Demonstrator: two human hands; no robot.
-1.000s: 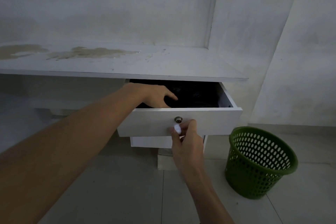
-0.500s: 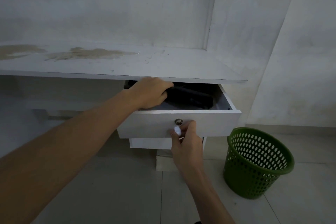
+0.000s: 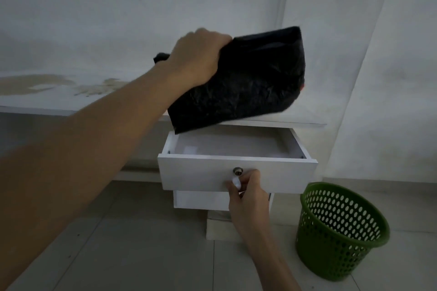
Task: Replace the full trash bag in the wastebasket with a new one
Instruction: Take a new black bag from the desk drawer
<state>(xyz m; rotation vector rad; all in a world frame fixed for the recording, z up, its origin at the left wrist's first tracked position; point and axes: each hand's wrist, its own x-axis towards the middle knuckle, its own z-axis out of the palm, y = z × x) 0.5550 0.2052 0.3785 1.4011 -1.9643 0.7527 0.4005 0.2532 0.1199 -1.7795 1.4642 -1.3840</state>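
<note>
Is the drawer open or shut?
Open. The drawer is pulled out from under the desk, its pale inside showing; the right hand grips its front.

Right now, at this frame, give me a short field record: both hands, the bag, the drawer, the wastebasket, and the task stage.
left hand: grips the black trash bag, a flat bundle raised above the desk edge
right hand: pinches the white knob on the drawer front
drawer: pulled open; lock just above the knob
wastebasket: green, perforated, upright on the floor to the right of the drawer; no liner showing over its rim
task stage: new bag in hand, not yet fitted
</note>
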